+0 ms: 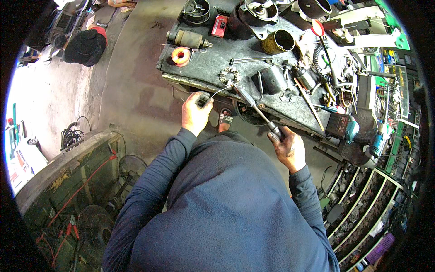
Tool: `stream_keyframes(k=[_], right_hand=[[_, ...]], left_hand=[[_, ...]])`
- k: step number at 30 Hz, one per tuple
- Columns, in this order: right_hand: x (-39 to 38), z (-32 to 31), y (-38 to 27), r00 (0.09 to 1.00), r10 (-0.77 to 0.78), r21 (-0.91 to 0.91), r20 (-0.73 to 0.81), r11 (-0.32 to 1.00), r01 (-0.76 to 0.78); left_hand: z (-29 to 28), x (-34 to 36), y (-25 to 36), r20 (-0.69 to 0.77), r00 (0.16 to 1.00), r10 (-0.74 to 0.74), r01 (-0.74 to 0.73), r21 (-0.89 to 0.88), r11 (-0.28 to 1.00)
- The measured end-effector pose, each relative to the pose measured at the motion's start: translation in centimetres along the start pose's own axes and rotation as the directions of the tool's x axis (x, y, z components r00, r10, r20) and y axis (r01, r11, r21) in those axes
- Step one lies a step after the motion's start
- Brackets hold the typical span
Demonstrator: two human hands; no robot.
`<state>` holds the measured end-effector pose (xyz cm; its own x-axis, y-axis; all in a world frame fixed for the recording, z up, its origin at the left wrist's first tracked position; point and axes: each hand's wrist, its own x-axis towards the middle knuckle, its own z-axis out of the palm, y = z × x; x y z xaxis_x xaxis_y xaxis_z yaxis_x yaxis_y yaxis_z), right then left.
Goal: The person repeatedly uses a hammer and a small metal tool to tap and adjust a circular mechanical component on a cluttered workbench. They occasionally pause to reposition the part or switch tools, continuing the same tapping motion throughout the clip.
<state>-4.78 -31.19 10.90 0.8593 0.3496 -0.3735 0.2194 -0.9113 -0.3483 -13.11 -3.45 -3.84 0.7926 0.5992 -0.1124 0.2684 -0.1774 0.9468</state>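
Observation:
My right hand (pixel 288 148) is closed round the dark handle of a soldering iron (pixel 254 108), whose long metal shaft slants up to the left. Its tip is beside a small round brush holder (pixel 229 76) lying near the front edge of the workbench (pixel 208 63). Pinched in the fingers of my left hand (pixel 196 114) is a thin, curved solder wire (pixel 220 91), its far end close to the iron's tip. Whether the wire touches the tip is too small to tell. An orange spool (pixel 181 56) lies on the bench, left of the brush holder.
Around the bench stand a motor armature (pixel 189 39), a red box (pixel 219 26), a yellowish metal cylinder (pixel 277 42) and a dark motor housing (pixel 273 80). Loose tools and cables crowd the right side, near a teal power tool (pixel 352 130). Lower left is a wooden-edged bin (pixel 68 156).

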Motion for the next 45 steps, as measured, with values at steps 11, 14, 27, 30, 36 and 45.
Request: stream_keyframes(k=[11, 14, 27, 30, 36, 45], right_hand=[[0.1, -0.1, -0.4, 1.0, 0.008, -0.044, 0.02, 0.999, -0.007], [0.1, 0.1, -0.1, 0.998, -0.056, -0.084, -0.023, 0.995, 0.054], [0.8, -1.4, -1.5, 0.989, 0.035, -0.048, 0.141, 0.998, -0.028], [0.6, -0.8, -1.3, 0.992, 0.014, -0.039, 0.125, 0.999, -0.009], [0.0, -0.5, -1.8, 0.996, -0.021, -0.158, 0.086, 0.987, 0.035], [0.2, -0.7, -2.4, 0.994, 0.007, -0.14, 0.111, 0.99, 0.009]], left_hand=[[0.1, -0.3, 0.1, -0.006, 1.0, -0.002, 0.002, 0.028, 1.0], [0.2, -0.3, -0.2, -0.013, 1.0, -0.001, 0.002, 0.026, 1.0], [0.7, -0.4, -0.9, -0.028, 1.0, -0.009, 0.01, 0.012, 1.0], [0.7, -0.3, -1.1, -0.038, 0.998, 0.057, -0.056, 0.047, 0.997], [0.6, -0.3, -0.4, -0.024, 1.0, 0.003, -0.003, 0.016, 1.0], [0.6, -0.1, -1.4, -0.039, 0.998, 0.052, -0.053, -0.034, 0.998]])
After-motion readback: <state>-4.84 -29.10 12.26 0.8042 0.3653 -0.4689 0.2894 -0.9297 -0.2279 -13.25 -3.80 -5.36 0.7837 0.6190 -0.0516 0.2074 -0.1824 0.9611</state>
